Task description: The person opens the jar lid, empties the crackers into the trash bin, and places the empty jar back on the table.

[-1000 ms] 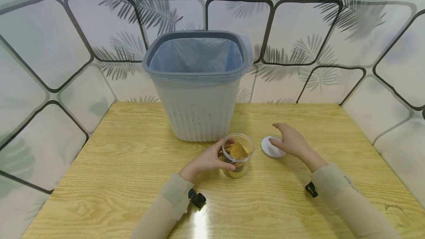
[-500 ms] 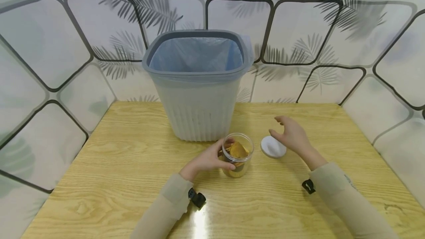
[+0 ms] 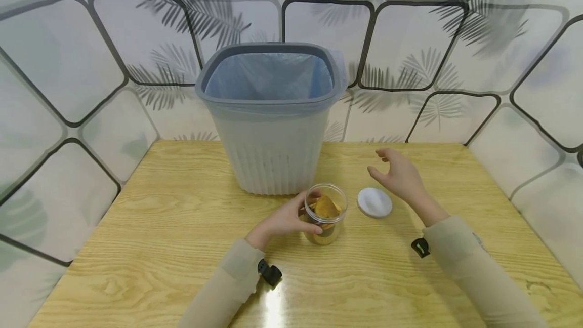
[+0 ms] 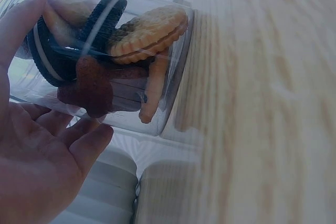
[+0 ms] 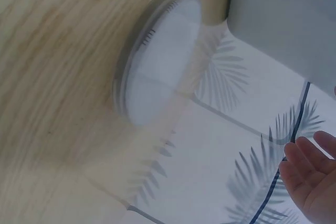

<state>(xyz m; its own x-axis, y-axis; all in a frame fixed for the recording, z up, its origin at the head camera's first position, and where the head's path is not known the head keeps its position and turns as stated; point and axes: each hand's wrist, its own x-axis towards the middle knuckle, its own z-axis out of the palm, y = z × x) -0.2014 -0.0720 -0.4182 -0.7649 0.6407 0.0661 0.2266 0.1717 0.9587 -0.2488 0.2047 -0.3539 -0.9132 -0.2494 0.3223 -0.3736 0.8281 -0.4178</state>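
Head cam: my L hand point(image 3: 291, 216) grips a round, clear plastic jar point(image 3: 325, 229), thumb on the near side, fingers curled round the far side, spread just wide enough to fit it. Jar stands upright on the pale yellow wood-grain table point(image 3: 173, 206), mouth uncovered, mixed biscuits point(image 3: 326, 207) inside; it's nearer my L hand than my R. My R hand point(image 3: 401, 178) hangs in the air w/ nothing in it, thumb & fingers part-spread, a gap b/w them. A flat, round white lid point(image 3: 375, 202) lies just R of the jar, not touching it; my R hand is above & beyond it, apart. Tall white ribbed bin point(image 3: 275, 140) w/ grey rim & bluish bag liner point(image 3: 273, 77) stands just behind the jar, a bit L. Table's far edge runs along the patterned wall point(image 3: 410, 44); side edges sit well apart from both hands, so wide stretches of tabletop L of my L hand & R of the lid.

L wrist cam: thumb & fingertips on opp. sides of the jar; dark sandwich biscuits point(image 4: 100, 24) & a pale scalloped biscuit point(image 4: 144, 38) show thru.

R wrist cam: lid flat on the wood, bin past it; my R hand at frame edge, fingers loosely bent, well clear of the lid.
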